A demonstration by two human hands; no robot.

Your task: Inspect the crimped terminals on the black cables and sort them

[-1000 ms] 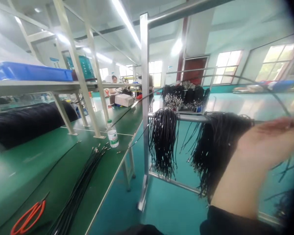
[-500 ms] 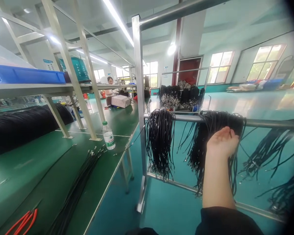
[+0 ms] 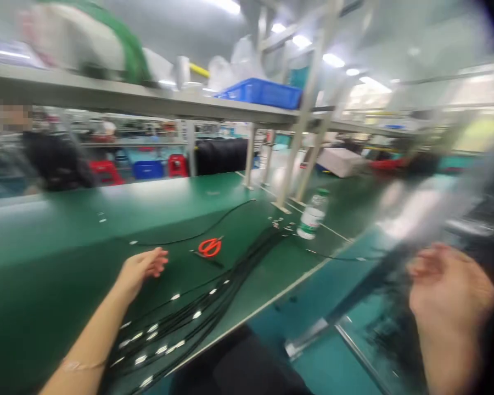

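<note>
Above the green table, my left hand [image 3: 142, 269] is held with its fingers loosely curled and apart, nothing in it. It is left of a bundle of black cords [image 3: 226, 291] with shiny metal ends. Red-handled scissors [image 3: 209, 248] lie just beyond the bundle, to the right of my left hand. My right hand [image 3: 448, 285] is blurred at the right, beside the metal rack, its fingers bent; whether it holds anything is hidden by the smear. A single black cord [image 3: 189, 238] lies across the table farther back.
A water bottle [image 3: 312, 215] stands by the shelf posts on the green table [image 3: 168, 203]. A blue tray [image 3: 263, 93] sits on the shelf above. A metal rack leg [image 3: 313, 336] rests on the floor at right. Part of a person shows at far left.
The view has swung left from the rack to the table. My left hand has come into view. My right hand no longer appears in front of the hanging cords and is now at the right edge.
</note>
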